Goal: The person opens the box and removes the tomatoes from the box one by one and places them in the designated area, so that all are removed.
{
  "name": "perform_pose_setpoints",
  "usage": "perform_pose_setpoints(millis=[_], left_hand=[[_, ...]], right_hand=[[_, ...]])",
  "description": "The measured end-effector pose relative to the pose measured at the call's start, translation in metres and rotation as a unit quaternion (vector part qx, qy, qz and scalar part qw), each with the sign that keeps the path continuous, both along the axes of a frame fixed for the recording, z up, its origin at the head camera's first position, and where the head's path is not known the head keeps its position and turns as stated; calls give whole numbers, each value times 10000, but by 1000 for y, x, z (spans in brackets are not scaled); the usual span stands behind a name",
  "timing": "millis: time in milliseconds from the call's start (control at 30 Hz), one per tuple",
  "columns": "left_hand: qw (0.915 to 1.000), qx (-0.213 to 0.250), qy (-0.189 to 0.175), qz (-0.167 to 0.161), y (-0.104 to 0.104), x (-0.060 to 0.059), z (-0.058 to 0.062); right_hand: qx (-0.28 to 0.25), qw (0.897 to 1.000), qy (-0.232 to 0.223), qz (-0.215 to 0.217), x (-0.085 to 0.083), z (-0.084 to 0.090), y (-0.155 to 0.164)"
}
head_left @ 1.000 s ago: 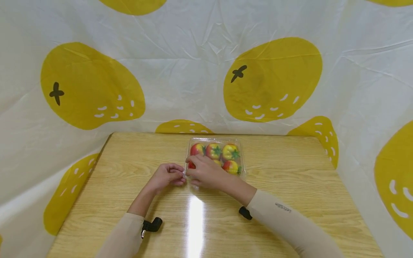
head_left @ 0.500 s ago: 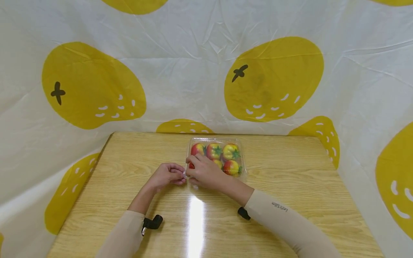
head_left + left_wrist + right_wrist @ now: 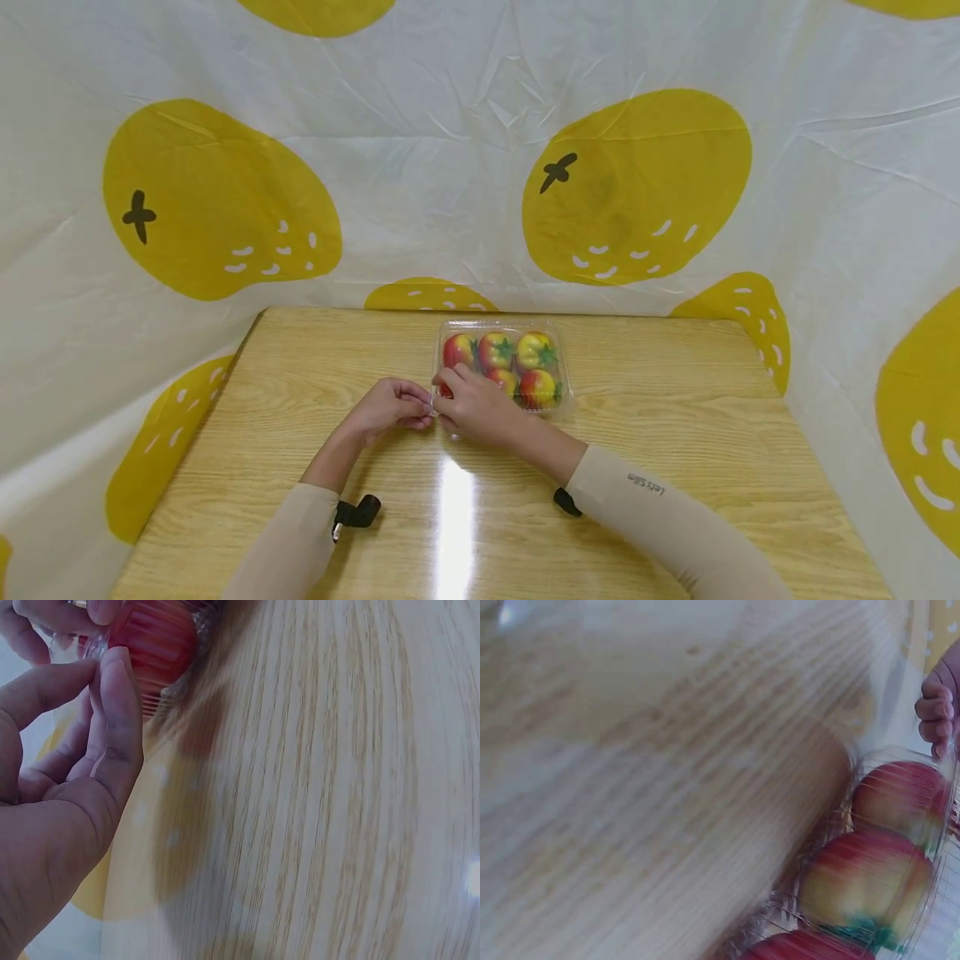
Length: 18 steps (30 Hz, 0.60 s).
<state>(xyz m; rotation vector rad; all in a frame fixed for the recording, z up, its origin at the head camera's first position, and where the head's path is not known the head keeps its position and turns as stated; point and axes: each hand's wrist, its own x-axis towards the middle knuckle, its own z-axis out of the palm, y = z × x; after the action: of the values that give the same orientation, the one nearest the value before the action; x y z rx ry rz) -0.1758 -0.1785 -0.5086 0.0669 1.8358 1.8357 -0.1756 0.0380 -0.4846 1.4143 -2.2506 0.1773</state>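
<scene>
On the wooden counter, both hands pinch the clear clamshell at its 8 o'clock corner: left hand, right hand. It looks light, thin, crushable; its rim seems the safest hold.

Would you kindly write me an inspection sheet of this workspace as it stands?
Surface: wooden table, glossy, with a glare streak near the front.
Job's things: clear plastic clamshell box holding red-yellow toy tomatoes, lid down.
Clutter: nothing seen.
Hands: left hand pinches the box's near-left corner; right hand grips that same corner from above.
Cables: nothing seen; black wrist camera mounts only.
Surroundings: white sheet with yellow fruit prints behind and beside the table.
</scene>
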Motion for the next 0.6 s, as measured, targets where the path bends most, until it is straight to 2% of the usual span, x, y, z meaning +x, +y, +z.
perform_pose_setpoints(millis=[200,300,600], left_hand=[[9999,26,110,-69,1,0,0],[9999,70,92,-78,1,-1,0],[9999,116,90,-66,1,-2,-3]], right_hand=[[-227,9971,707,177,3,-3,-2],[-314,9949,924,243,3,-6,-3],[-527,9940,929,228,1,-10,-4]])
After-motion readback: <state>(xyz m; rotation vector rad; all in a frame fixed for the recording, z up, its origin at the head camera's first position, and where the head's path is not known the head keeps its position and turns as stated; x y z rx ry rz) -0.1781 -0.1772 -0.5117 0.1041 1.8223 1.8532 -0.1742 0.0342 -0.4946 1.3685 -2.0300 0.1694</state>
